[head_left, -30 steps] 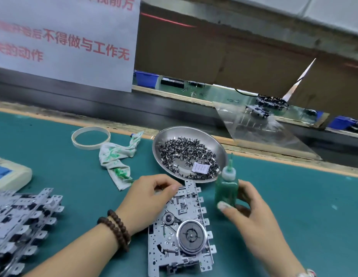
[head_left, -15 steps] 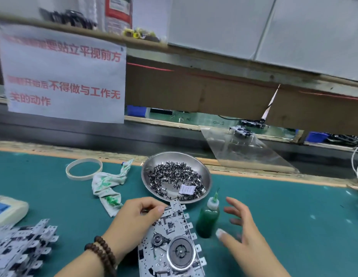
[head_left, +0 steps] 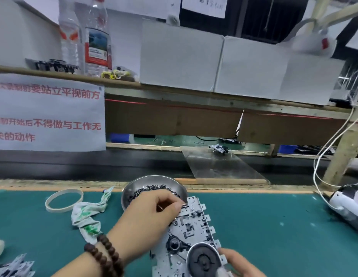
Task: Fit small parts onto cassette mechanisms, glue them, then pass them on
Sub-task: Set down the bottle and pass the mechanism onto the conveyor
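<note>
green mat (head_left: pixel 264 226) | left hand (head_left: pixel 148 218), right hand (head_left: pixel 240 262) fingers clamp cassette mechanism (head_left: pixel 186 232) | shelf (head_left: pixel 174 86) above

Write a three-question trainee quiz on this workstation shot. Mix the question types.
1. True or false: the left hand grips the upper end of the cassette mechanism.
2. Which lies between the white ring and the metal bowl? A) stained cloth B) scissors C) pliers
3. Fill in: the right hand holds the mechanism near its round ____.

Key
1. True; the fingertips pinch that end.
2. A
3. Flywheel, at the lower end.
</note>
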A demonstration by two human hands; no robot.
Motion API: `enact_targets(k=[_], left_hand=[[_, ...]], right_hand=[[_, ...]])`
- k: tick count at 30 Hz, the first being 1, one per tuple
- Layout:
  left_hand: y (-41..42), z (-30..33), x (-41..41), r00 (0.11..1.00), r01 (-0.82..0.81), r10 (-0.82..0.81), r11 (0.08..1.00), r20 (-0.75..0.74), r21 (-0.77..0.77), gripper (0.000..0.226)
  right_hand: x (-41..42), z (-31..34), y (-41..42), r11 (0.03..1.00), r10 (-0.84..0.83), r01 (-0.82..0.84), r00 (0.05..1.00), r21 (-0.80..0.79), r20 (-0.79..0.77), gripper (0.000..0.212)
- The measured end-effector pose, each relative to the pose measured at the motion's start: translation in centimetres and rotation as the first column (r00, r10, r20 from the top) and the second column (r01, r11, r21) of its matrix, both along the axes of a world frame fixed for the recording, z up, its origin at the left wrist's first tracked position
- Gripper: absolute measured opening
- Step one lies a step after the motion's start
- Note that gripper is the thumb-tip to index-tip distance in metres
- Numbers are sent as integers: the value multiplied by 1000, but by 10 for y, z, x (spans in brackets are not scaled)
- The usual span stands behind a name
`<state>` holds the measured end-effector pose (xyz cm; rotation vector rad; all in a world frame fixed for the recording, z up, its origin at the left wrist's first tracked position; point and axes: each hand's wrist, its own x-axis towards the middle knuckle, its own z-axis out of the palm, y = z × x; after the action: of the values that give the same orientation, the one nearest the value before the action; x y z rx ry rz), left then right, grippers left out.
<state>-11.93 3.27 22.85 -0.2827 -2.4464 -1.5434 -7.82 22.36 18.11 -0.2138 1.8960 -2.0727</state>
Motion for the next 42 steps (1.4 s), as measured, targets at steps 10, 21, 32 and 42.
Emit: enact_targets(k=[10, 21, 32, 42], left_hand=[[36, 33, -67, 982, 128, -122, 991, 141, -30, 29], [79, -24, -233, 891, 77, -158, 976, 426, 202, 7], [102, -62, -335, 887, 0, -116, 968, 447, 252, 49], [44, -45, -250, 971, 42, -8, 990, 240, -138, 45]], right_hand=[[-82, 45, 41, 860, -345, 368, 930, -354, 129, 12], [-258, 3, 61, 886, -392, 388, 919, 255, -36, 26], [-363, -9, 60, 843, -520, 496, 851, 210, 77, 21], [-287, 5, 24, 742, -332, 404, 915, 534, -231, 35]])
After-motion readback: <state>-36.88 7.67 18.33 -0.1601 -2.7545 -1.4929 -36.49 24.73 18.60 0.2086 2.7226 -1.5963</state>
